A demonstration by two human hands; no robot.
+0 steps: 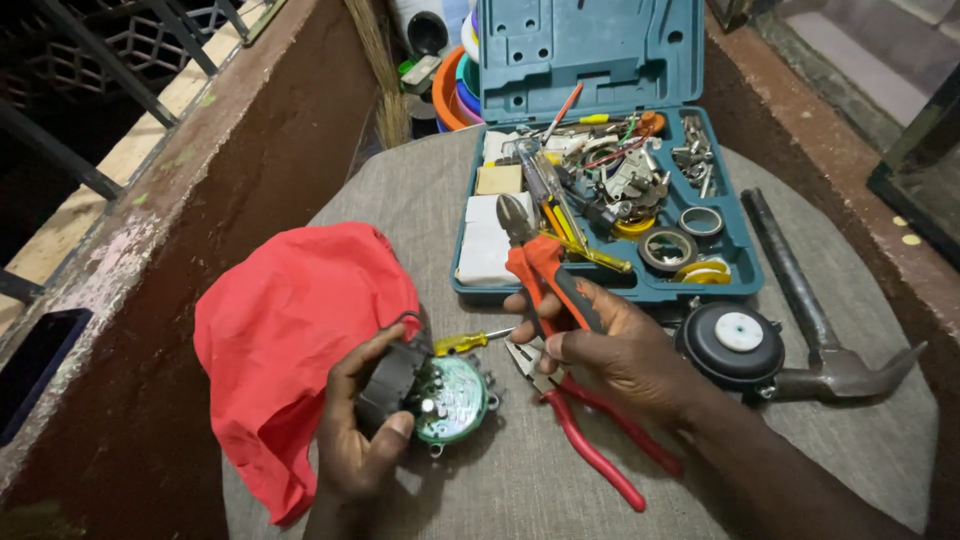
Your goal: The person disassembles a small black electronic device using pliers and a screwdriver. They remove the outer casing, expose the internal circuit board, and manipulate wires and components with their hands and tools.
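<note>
Left hand: wrapped around a round black housing with a green circuit board on its open face; fingers curled over the top rim, thumb pressed at the board's lower edge, so the board tilts up toward the camera for inspection.
Round unit's place: raised just above the worktop, near its front-left part, overlapping the red cloth that lies crumpled at the left edge.
Right hand: closed around the orange-and-black handles of side cutters; fingers pressed together on the grips, cutter head pointing up toward the case, away from the board.
Red pliers: flat on the worktop under the right hand, handles running toward the front edge, within easy reach.
Yellow screwdriver: lying between the 2 hands, just beside the board, tip toward the right.
Teal tool case: open at the back of the worktop, lid upright, tray crowded with tape rolls, screws and small tools; kept close for quick picking.
Black round cover: set aside just in front of the case's right corner, white disc at centre.
Hammer: lying along the right edge, head touching or nearly touching the cover.
</note>
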